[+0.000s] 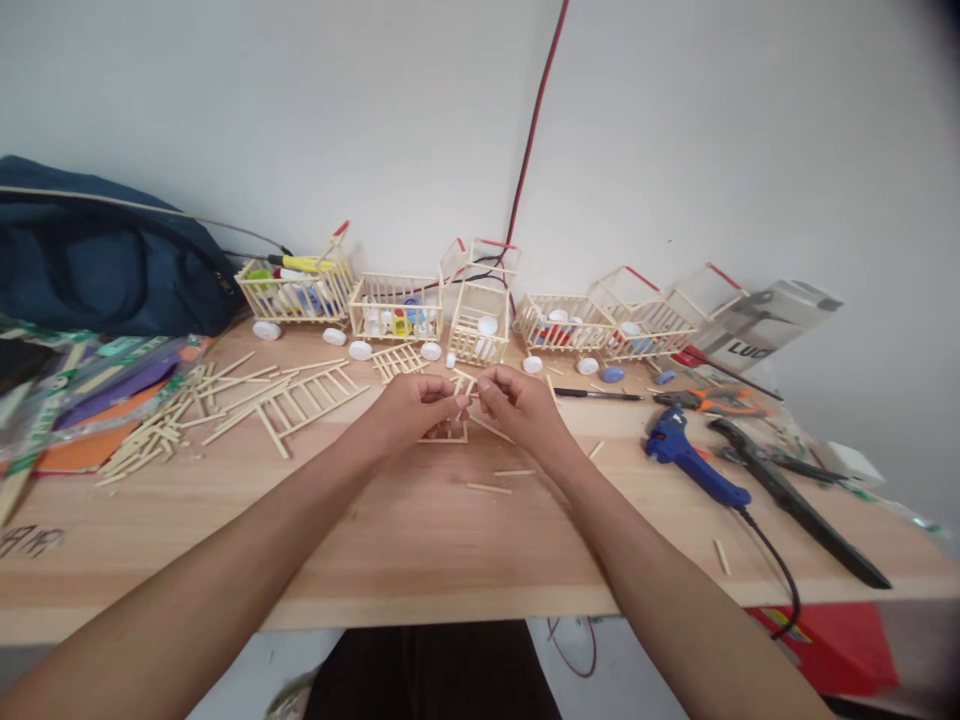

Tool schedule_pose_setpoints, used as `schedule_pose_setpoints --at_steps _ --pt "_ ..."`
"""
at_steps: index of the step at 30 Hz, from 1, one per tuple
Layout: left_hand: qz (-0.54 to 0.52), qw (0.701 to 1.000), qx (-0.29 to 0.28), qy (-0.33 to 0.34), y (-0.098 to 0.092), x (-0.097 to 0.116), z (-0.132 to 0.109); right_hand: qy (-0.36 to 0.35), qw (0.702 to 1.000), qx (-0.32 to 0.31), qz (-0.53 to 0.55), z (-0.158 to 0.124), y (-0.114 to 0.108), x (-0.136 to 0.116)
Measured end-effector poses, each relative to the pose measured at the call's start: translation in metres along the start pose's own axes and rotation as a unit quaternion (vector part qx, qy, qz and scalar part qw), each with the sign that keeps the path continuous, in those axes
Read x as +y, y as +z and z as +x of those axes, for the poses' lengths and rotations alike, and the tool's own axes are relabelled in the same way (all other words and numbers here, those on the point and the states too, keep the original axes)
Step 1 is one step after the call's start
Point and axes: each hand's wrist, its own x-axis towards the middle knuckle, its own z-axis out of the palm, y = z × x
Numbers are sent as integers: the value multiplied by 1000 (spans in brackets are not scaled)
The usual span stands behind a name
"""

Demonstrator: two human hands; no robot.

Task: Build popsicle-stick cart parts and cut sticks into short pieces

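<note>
My left hand [420, 408] is closed in a pinch on a small wooden-stick frame [466, 428], partly hidden under its fingers. Close beside it, my right hand [519, 402] is also closed, thumb and forefinger pinched at the frame's upper edge; whatever lies between those fingertips is too small to make out. Just behind the hands lies a small ladder-like stick panel [398, 362]. A larger stick panel [311, 402] rests to the left. Several loose sticks [489, 489] lie in front of the hands.
Along the wall stand several miniature stick shopping carts [397, 308] with bottle-cap wheels. A blue glue gun [694, 460], orange-handled pliers [712, 401], a black-handled tool [799, 505] and a pen [598, 395] lie right. At left are a stick pile [161, 425] and blue bag [112, 255].
</note>
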Motion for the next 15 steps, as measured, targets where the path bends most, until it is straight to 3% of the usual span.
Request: schedule_pose_setpoints --at_steps 15 --pt "5 999 34 9 -2 4 0 15 1000 -4 26 -2 1 1"
